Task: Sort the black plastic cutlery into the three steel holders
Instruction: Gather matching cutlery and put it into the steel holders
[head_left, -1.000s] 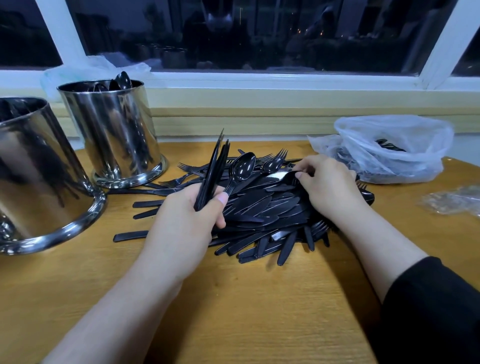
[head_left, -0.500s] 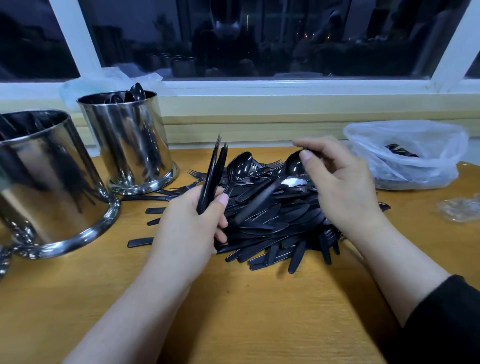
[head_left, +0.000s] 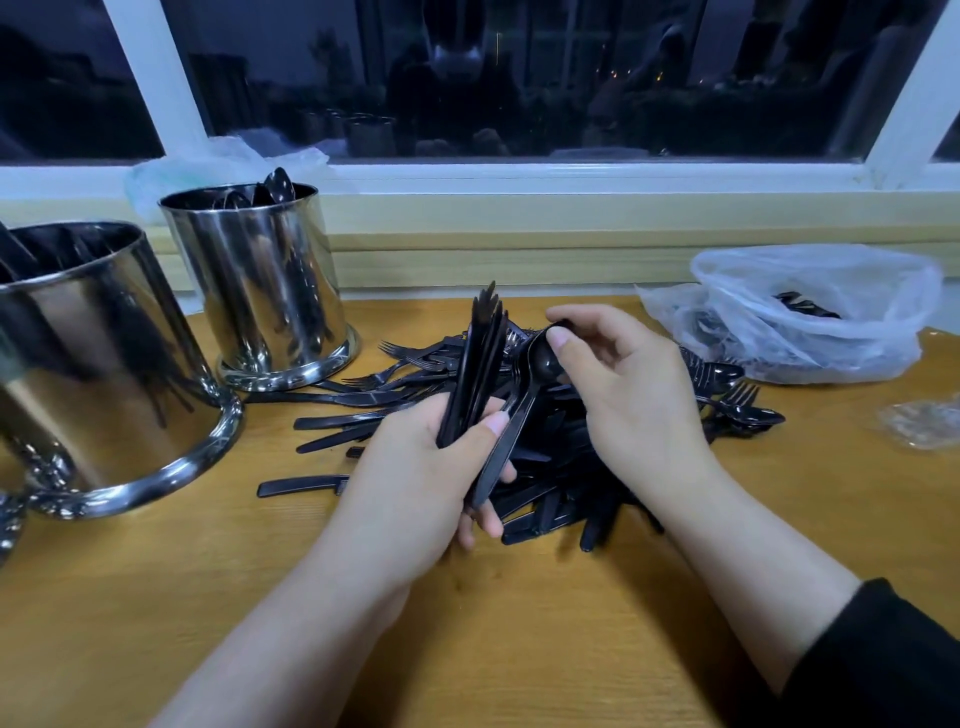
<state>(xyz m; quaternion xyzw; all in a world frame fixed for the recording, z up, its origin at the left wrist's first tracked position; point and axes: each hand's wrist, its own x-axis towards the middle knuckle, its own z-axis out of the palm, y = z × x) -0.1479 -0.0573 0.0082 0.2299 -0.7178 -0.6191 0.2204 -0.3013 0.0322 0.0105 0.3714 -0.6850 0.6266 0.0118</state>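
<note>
Centrally, a loose pile of black cutlery (head_left: 561, 457) lies on the wooden tabletop (head_left: 519, 623): forks, knives and spoons mixed. Left hand (head_left: 415, 483) is clamped around an upright bundle of cutlery (head_left: 480, 364), thumb pressed across it; what kind of pieces they are is hard to tell. Right hand (head_left: 628, 395) pinches the bowl of a single spoon (head_left: 519, 415) between thumb and fingers, its handle slanting down to touch the left hand's fingers. Two steel holders show fully: a near holder (head_left: 98, 364) at far left and a back holder (head_left: 260, 280) beside it with a spoon poking above the rim. A sliver of a third holder (head_left: 8, 519) sits at the left edge. A clear plastic bag (head_left: 810, 312) with more cutlery sits at right.
</note>
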